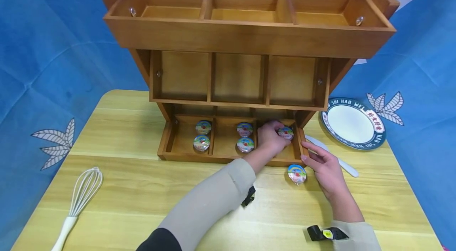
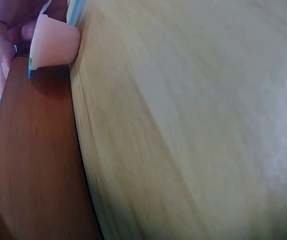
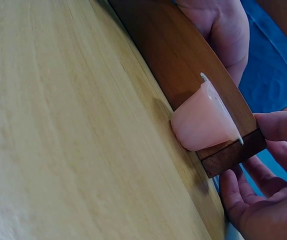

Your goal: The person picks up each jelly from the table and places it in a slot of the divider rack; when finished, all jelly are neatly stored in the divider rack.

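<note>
In the head view, my left hand (image 1: pixel 272 138) reaches into the right compartment of the bottom tier of a wooden rack (image 1: pixel 249 37) and grips a jelly cup (image 1: pixel 286 133) with a printed lid. My right hand (image 1: pixel 325 170) holds that tier's front right corner between thumb and fingers, seen closer in the right wrist view. Just in front of the tier, a second jelly cup (image 1: pixel 297 173), pink-sided, stands on the table. The middle compartment has two jelly cups (image 1: pixel 245 144), and the left one has two jelly cups (image 1: pixel 201 143). In the left wrist view, only an edge of my left hand shows.
Two higher tiers of the rack overhang the bottom one, each divided into three compartments. On the right lie a white plate (image 1: pixel 350 124) with a dark patterned rim and a white-handled utensil (image 1: pixel 347 167), partly hidden. A whisk (image 1: pixel 83 193) lies at the table's left side.
</note>
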Tool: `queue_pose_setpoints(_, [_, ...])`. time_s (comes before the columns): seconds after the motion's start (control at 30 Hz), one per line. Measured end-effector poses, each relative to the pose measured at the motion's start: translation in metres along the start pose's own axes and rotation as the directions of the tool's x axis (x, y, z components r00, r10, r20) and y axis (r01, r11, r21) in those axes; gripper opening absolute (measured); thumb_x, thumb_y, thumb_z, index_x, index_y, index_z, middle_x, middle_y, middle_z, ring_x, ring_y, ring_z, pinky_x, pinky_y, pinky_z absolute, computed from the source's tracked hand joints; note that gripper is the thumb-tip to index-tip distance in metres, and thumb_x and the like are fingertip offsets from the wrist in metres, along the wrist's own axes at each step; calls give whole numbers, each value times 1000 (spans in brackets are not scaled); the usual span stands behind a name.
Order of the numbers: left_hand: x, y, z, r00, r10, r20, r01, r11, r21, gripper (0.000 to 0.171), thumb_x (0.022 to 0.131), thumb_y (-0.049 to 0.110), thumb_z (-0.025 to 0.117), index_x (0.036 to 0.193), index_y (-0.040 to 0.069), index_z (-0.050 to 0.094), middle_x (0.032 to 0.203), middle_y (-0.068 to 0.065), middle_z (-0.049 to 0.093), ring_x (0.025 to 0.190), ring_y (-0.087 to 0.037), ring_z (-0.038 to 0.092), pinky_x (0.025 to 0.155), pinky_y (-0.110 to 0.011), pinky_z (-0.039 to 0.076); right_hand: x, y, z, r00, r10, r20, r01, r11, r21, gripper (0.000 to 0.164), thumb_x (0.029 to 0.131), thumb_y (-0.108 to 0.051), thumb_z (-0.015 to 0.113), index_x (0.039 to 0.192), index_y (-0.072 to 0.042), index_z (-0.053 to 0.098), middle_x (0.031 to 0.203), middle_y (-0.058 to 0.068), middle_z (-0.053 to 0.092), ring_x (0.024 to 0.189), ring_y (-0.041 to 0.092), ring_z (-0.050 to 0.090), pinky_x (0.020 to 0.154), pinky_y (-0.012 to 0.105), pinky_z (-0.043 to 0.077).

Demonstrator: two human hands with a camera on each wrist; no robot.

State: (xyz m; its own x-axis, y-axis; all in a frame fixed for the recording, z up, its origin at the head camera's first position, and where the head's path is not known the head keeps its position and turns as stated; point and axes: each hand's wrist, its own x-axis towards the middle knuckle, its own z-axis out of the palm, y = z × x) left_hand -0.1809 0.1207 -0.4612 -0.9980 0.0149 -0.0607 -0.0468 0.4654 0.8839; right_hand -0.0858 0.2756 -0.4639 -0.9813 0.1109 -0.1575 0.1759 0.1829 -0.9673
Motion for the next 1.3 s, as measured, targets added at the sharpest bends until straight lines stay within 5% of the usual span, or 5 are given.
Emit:
queue_pose_setpoints(0.27, [-2,1,-2,1000,-13,23,13,999,-32,47,61,5,96,101,15,73,100,3,70,93,-13,62,80,-23,51,0,0,1,1000,13,-6,-13,1000,-4,48,97,-13,67,141,-1,54,151,11,41,130,29,43,91,14,46])
queue_pose_setpoints(0.5, [-13,1,-9,991,134,0,-134,990,53,55,69,8,89,119,9,69,109,-4,71,100,-17,64,84,-26,52,0,0,0,1000,9,-8,-9,1000,5,48,97,-13,68,141,-1,54,151,11,41,132,33,41,91,14,45])
queue_pose_setpoints(0.67, [-36,1,-20,969,246,12,-247,966,76,63,81,13,77,140,7,55,128,-11,62,115,-24,60,91,-34,51,0,0,-1,1000,18,0,-18,1000,17,48,97,-15,67,142,-1,54,152,11,39,135,35,39,92,13,44])
queue_pose_setpoints(0.93, [-86,-12,-41,901,432,24,-430,900,-69,53,82,3,74,133,7,57,124,-5,60,109,-20,58,92,-26,48,1,0,-1,1000,3,-1,-3,1000,20,48,97,-11,67,141,0,53,150,9,42,134,34,39,93,14,44])
queue_pose_setpoints(1.3, [-119,-27,-42,950,232,208,-197,965,-173,45,78,2,78,121,8,67,107,-3,66,89,-12,64,76,-19,52,1,-2,1,999,31,-7,-31,999,15,49,98,-11,65,144,0,51,153,10,38,134,32,39,90,12,44])
